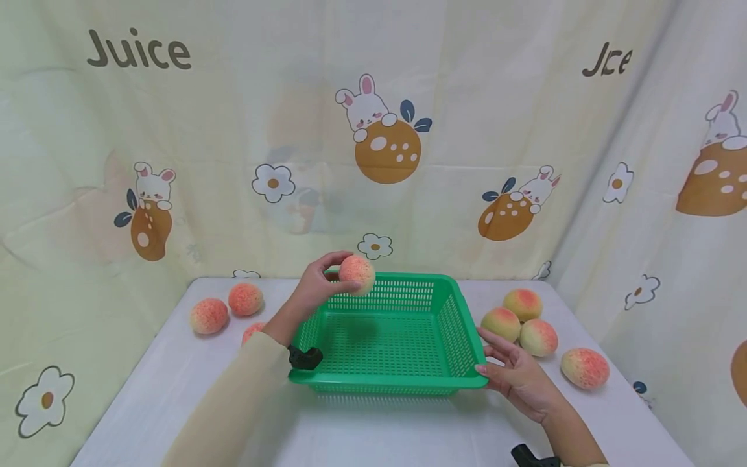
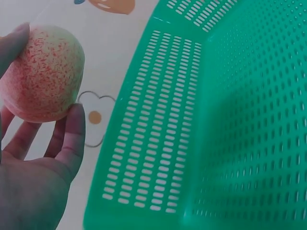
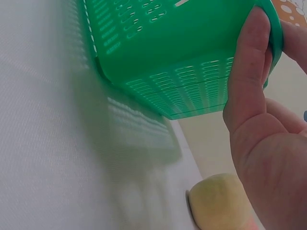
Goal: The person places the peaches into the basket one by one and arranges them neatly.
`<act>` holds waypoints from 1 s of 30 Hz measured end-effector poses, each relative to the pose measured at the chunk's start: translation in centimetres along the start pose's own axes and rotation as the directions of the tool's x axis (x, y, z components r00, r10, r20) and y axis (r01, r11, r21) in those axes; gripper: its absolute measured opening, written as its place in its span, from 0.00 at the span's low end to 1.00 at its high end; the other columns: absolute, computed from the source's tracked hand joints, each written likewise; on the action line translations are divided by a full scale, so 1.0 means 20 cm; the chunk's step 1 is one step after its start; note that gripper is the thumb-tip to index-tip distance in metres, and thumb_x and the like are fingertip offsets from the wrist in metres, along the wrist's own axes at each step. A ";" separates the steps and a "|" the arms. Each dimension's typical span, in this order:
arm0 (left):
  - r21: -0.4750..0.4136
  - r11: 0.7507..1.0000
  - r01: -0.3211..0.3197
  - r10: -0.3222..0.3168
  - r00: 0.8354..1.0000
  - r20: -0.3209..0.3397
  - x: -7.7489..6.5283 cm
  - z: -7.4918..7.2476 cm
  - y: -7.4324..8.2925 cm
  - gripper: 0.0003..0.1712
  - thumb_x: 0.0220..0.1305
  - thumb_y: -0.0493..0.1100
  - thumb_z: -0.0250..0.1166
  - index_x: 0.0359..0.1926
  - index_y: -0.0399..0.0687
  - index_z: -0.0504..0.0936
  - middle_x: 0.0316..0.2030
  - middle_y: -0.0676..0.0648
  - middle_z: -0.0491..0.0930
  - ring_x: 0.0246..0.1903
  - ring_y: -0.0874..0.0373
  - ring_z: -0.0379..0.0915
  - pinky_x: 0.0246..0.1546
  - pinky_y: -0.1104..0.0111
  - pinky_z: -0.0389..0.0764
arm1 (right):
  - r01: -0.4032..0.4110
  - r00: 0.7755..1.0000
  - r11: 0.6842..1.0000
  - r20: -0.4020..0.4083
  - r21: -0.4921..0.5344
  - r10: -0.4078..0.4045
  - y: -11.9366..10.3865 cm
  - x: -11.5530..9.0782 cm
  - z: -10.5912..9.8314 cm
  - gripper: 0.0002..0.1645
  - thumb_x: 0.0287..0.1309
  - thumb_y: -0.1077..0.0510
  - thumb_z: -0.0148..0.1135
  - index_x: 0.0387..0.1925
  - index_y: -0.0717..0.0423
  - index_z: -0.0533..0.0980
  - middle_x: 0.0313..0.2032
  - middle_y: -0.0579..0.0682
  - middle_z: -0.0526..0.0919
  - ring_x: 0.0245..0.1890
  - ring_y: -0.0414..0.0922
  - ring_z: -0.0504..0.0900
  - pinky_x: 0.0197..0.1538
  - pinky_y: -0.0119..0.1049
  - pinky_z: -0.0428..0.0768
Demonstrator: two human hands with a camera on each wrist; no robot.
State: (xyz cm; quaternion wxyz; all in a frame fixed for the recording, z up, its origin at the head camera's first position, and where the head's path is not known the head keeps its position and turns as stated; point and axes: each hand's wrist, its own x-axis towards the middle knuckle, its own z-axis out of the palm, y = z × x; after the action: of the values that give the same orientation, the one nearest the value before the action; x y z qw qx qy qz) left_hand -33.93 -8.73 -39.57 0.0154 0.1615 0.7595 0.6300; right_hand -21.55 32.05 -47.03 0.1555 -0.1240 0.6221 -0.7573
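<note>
While gripping a near-round peach (image 1: pixel 357 274) in the left hand (image 1: pixel 318 282), curled just to its width near the basket's (image 1: pixel 385 383) far left corner, pinches the right rim (image 1: pixel 469 318) with the right hand (image 1: pixel 516 376), seemingly for steadiness, with the basket's mouth upward and its long axis left-to-right, between more peaches (image 1: pixel 209 316) on the desk (image 1: pixel 379 438).
</note>
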 end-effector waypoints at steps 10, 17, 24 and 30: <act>-0.044 0.998 0.050 -0.048 0.997 0.054 0.07 0.13 -0.03 0.34 0.58 0.46 0.78 0.65 0.61 0.77 0.64 0.52 0.76 0.57 0.48 0.78 0.55 0.50 0.84 | -0.016 1.000 1.000 -0.022 -0.019 0.015 -0.01 0.00 0.00 0.49 0.68 0.71 0.58 0.81 0.59 0.44 0.49 0.45 0.80 0.46 0.40 0.88 0.48 0.39 0.89; -0.084 0.990 0.114 -0.105 0.989 0.103 0.12 0.22 -0.05 0.34 0.59 0.43 0.78 0.66 0.59 0.78 0.63 0.50 0.77 0.58 0.49 0.77 0.58 0.50 0.83 | 0.010 1.000 1.000 0.009 -0.003 -0.010 -0.01 -0.01 0.00 0.48 0.68 0.73 0.57 0.81 0.59 0.45 0.49 0.46 0.80 0.47 0.41 0.87 0.49 0.39 0.88; -0.077 0.987 0.142 -0.131 0.982 0.139 0.15 0.29 -0.11 0.35 0.57 0.42 0.79 0.66 0.54 0.78 0.60 0.44 0.77 0.55 0.49 0.76 0.54 0.54 0.86 | 0.006 1.000 1.000 0.014 0.005 -0.006 -0.01 -0.01 0.00 0.48 0.68 0.73 0.56 0.81 0.58 0.45 0.49 0.46 0.79 0.47 0.41 0.87 0.50 0.39 0.88; -0.130 0.974 0.187 -0.169 0.976 0.135 0.18 0.34 -0.13 0.36 0.58 0.39 0.77 0.67 0.53 0.76 0.63 0.40 0.73 0.56 0.46 0.78 0.53 0.55 0.87 | 0.004 1.000 1.000 0.008 0.001 -0.004 -0.02 -0.01 0.01 0.48 0.68 0.73 0.57 0.81 0.58 0.46 0.49 0.47 0.79 0.47 0.41 0.87 0.49 0.39 0.88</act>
State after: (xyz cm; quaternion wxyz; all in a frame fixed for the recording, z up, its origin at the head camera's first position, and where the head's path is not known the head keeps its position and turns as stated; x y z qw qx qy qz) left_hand -36.36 -1.83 -42.87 0.1301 0.1298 0.7218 0.6672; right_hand -21.37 32.04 -46.60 0.1566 -0.1284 0.6206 -0.7575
